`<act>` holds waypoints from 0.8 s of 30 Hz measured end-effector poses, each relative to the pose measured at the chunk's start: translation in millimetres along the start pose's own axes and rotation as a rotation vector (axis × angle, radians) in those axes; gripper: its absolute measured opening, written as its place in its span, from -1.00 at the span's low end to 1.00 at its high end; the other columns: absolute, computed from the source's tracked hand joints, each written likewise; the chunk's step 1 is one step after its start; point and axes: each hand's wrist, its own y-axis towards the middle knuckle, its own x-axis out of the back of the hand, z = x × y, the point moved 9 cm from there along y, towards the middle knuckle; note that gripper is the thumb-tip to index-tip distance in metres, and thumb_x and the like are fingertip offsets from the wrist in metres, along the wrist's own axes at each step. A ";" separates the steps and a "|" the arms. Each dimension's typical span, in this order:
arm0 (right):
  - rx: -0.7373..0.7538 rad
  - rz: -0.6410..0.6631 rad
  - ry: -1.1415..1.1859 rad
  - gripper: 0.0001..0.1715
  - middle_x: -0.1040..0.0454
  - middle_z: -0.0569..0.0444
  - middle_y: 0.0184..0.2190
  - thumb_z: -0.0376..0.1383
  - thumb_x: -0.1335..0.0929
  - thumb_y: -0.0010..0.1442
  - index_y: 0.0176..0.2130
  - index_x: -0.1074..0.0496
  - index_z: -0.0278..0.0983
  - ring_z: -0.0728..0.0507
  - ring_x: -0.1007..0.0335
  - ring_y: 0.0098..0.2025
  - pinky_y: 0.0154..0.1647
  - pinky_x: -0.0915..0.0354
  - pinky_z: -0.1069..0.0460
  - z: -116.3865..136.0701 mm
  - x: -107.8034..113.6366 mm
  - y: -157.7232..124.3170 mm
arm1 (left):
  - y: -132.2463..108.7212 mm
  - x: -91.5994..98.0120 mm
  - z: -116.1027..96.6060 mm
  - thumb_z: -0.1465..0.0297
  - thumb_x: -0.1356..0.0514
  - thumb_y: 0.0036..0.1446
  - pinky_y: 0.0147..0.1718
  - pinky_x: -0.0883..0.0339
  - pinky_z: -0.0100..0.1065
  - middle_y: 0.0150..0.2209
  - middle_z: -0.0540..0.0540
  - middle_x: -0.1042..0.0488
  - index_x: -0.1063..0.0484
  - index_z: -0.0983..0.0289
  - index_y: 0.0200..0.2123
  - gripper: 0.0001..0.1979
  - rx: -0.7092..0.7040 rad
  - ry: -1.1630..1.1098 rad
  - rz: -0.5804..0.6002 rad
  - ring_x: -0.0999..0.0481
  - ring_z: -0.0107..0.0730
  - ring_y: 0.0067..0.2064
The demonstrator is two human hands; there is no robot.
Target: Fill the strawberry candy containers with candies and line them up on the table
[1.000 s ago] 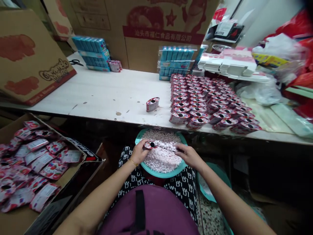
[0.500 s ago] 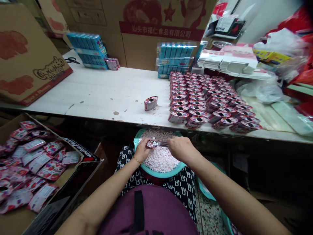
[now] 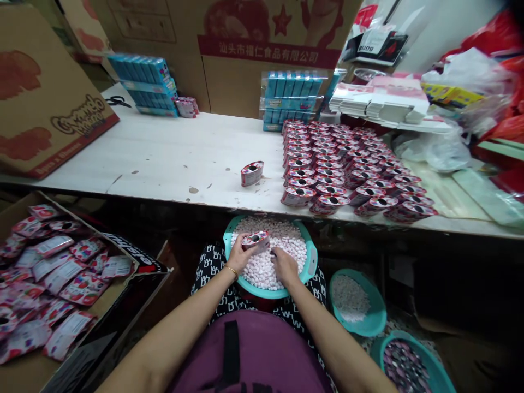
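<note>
A teal basin (image 3: 310,262) full of small white-pink pellets (image 3: 262,273) rests on my lap. Over its left part, my left hand (image 3: 238,255) grips a small red-and-white oval packet (image 3: 256,240), its dark round opening facing up. My right hand (image 3: 284,266) is low over the pellets, just right of the packet, its fingers closed; whatever they hold is hidden. A similar packet (image 3: 251,173) stands alone on the white table (image 3: 164,158). Several rows of such packets (image 3: 327,164) stand on the table to the right.
An open carton (image 3: 139,261) of loose packets is at lower left. Two more teal basins (image 3: 380,311) sit on the floor at right. Blue boxes (image 3: 292,98), a large carton (image 3: 229,82), white cards (image 3: 380,101) and plastic bags (image 3: 434,147) are on the table.
My right hand has moved down and left, from the packet's side to the pellets. White pellets that showed on the packet's top no longer show, and its dark opening is visible.
</note>
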 end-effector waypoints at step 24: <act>0.195 -0.026 -0.128 -0.63 -0.45 0.07 -0.24 -0.23 -0.22 0.13 -0.05 -0.35 -0.08 -0.10 -0.37 -0.23 -0.31 -0.19 0.06 24.0 136.2 -32.6 | -16.5 5.3 -63.7 0.54 -0.10 -0.08 -0.09 -0.22 -0.25 -0.18 0.11 -0.38 -0.29 0.27 -0.16 -0.66 -0.401 0.595 0.074 -0.35 -0.27 -0.11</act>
